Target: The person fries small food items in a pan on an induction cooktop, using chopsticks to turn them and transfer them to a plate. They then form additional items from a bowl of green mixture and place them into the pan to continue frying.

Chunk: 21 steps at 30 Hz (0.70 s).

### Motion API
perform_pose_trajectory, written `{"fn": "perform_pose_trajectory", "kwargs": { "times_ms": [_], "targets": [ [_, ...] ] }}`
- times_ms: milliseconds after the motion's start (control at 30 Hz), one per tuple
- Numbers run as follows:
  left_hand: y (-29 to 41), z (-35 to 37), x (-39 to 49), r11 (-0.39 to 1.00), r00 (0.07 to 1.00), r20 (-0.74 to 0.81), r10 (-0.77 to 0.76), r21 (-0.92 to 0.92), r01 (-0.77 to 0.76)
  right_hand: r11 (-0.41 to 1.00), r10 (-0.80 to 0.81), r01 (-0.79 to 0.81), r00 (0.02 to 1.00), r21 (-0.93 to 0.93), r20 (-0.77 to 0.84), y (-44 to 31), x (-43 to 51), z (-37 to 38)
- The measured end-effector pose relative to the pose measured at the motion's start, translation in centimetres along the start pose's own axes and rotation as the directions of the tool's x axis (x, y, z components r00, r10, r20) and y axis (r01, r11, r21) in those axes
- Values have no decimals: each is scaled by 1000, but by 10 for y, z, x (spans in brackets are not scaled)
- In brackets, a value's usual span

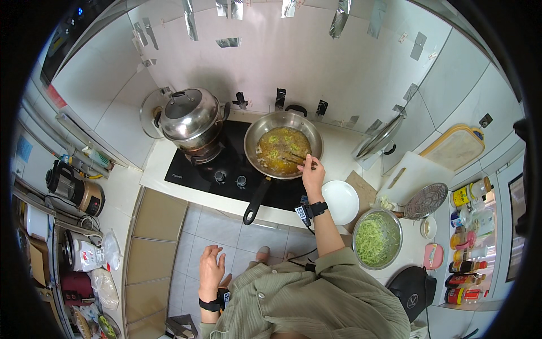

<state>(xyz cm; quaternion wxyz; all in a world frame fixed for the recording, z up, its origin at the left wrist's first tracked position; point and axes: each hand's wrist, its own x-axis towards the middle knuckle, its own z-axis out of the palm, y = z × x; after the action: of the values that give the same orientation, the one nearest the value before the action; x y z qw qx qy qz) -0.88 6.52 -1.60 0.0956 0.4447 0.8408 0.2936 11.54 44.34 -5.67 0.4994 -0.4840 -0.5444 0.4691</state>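
Note:
My right hand (311,168) holds dark chopsticks (296,158) over a steel frying pan (251,148) on the black cooktop (186,166). Their tips reach into bubbling yellow oil (277,142), where several small green clumps of food (274,153) float. The pan's black handle (253,212) points towards me, with neither hand on it. My left hand (211,265) hangs over the floor, away from the counter, fingers loosely apart and holding nothing. Right of my right forearm lie a white plate (341,202) and a steel bowl (355,250) of shredded green vegetable (374,239).
A lidded steel pot (186,114) stands on the cooktop's left part. At the right are a pan lid (381,137), a white cutting board (413,178), a perforated skimmer (425,200), a small white bowl (428,228) and several seasoning bottles (463,267). A cable runs from my right wrist.

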Motion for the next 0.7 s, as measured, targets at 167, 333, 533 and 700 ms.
{"fn": "perform_pose_trajectory", "kwargs": {
  "times_ms": [167,333,533,700],
  "targets": [
    [-3,-1,-2,1000,1000,-18,4,-10,-5,997,-34,35,999,71,-12,6,3,0],
    [-6,0,-5,1000,1000,-18,1,-1,-2,957,27,-6,997,291,-67,10,10,-19],
    [-6,3,-2,1000,1000,4,-2,-4,2,935,71,-52,997,351,-43,9,16,-41],
    [-4,3,2,1000,1000,3,20,-7,-20,958,60,-72,997,279,52,-1,10,-42]
  ]
}}
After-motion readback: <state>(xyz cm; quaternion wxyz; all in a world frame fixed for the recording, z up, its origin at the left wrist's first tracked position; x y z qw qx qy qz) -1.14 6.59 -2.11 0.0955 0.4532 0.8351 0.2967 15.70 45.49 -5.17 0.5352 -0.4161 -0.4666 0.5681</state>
